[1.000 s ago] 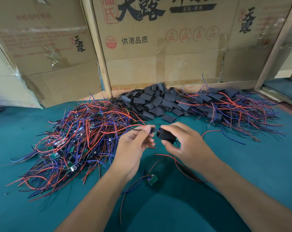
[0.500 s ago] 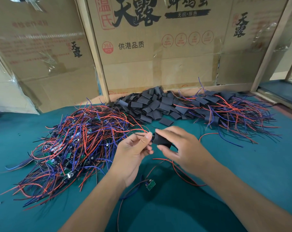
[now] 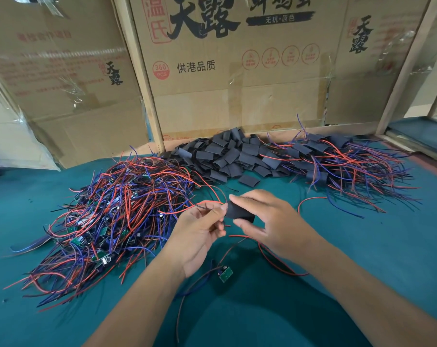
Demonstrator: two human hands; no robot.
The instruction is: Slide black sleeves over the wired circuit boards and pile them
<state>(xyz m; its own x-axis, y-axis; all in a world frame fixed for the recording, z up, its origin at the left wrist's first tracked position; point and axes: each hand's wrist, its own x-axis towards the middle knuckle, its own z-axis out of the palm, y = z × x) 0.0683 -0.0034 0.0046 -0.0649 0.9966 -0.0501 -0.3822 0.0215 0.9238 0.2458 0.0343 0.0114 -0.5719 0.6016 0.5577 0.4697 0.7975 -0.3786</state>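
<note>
Covering bench: teal felt (image 3: 362,246), cardboard boxes (image 3: 237,96) behind

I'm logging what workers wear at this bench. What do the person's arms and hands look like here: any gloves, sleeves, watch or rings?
Both forearms are bare as far as the frame shows, with no sleeves in view. The left hand and right hand wear no gloves. No watch, wristband or ring is visible.
</note>
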